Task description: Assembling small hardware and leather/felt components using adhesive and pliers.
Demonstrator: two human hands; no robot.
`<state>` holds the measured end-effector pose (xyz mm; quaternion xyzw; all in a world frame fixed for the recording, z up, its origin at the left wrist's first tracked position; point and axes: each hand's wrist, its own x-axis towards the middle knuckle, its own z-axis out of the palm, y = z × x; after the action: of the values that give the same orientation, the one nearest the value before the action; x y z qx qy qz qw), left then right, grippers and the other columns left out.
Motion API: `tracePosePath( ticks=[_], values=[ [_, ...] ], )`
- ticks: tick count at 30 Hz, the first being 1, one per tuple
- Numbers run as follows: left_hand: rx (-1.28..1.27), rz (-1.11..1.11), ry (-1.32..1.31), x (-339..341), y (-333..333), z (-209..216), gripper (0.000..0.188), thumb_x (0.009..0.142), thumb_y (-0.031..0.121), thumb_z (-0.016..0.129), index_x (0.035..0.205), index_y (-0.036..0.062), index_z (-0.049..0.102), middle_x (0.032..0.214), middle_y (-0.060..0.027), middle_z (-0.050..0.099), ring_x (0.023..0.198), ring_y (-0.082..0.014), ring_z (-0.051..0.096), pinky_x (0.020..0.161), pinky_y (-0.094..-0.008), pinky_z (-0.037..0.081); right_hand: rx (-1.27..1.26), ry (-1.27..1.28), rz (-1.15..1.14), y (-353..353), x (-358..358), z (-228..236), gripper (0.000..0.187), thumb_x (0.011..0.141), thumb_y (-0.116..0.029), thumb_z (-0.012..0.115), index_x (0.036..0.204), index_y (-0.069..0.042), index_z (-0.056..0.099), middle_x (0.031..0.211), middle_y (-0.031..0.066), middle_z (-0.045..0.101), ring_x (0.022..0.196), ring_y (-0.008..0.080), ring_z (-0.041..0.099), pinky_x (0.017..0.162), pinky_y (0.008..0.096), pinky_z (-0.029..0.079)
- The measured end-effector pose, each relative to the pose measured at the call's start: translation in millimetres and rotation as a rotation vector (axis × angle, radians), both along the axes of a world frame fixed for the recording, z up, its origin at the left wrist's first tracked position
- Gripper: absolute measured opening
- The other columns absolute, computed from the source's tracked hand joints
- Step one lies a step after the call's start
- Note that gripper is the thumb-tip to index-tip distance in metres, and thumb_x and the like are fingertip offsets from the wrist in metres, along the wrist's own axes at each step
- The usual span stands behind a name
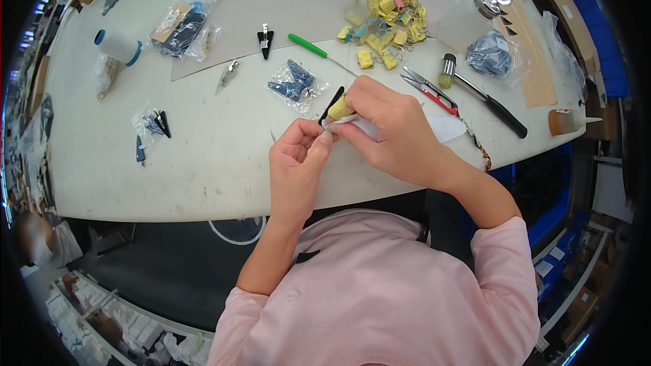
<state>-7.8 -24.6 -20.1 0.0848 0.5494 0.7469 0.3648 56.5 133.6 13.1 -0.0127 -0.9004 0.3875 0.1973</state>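
Note:
My left hand (298, 156) is closed, thumb and forefinger pinched at the near end of a narrow black strip (331, 104) and the edge of a white cloth (366, 126). My right hand (393, 129) is closed on a yellow clip (338, 109) and bunches the white cloth beneath it. Both sets of fingertips meet just above the table's near part, and they hide how the strip, clip and cloth join. Beyond them lies a heap of yellow clips (388, 22) with wire handles. A green-handled tool (307, 45) with a thin metal shaft points toward my right hand.
Right of my hands lie red-handled thread snips (434, 92), a black-handled hammer (489, 100) and an amber squeeze bottle (566, 122). A bag of blue pieces (297, 85) rests ahead. A black clip (265, 42) and metal tweezers-like piece (228, 76) lie farther left.

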Motion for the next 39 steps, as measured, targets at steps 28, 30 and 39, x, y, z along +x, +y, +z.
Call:
tracePosePath(
  ticks=[28,30,39],
  values=[
    [0.078,0.019,-0.027,-2,1,-5,0.004,0.092,0.007,0.059,0.091,0.0036,0.057,0.092,-0.0022,0.064,0.082,-0.0033,0.052,0.076,-0.0191,0.04,-0.301,-0.028,-0.034,7,2,11,0.019,0.08,-0.006,0.069,0.096,0.001,0.061,0.081,0.0102,0.057,0.071,0.0198,0.057,0.065,0.0308,0.045],
    [0.098,0.052,-0.007,0,5,-1,0.004,0.091,0.007,0.06,0.091,0.0035,0.058,0.083,0.0021,0.059,0.076,-0.0016,0.049,0.069,-0.0176,0.038,-0.075,-0.025,0.043,0,-1,7,0.017,0.078,-0.006,0.069,0.09,0.001,0.06,0.083,0.0114,0.058,0.07,0.0276,0.059,0.061,0.0354,0.046],
    [0.001,0.025,0.003,-3,1,2,0.004,0.09,0.007,0.06,0.09,0.0032,0.058,0.081,0.0036,0.057,0.072,-0.0008,0.044,0.064,-0.0171,0.035,0.037,-0.029,0.009,3,-12,1,0.017,0.078,-0.009,0.069,0.086,0.0,0.058,0.083,0.0124,0.059,0.066,0.0315,0.059,0.057,0.0389,0.046]
  ],
)
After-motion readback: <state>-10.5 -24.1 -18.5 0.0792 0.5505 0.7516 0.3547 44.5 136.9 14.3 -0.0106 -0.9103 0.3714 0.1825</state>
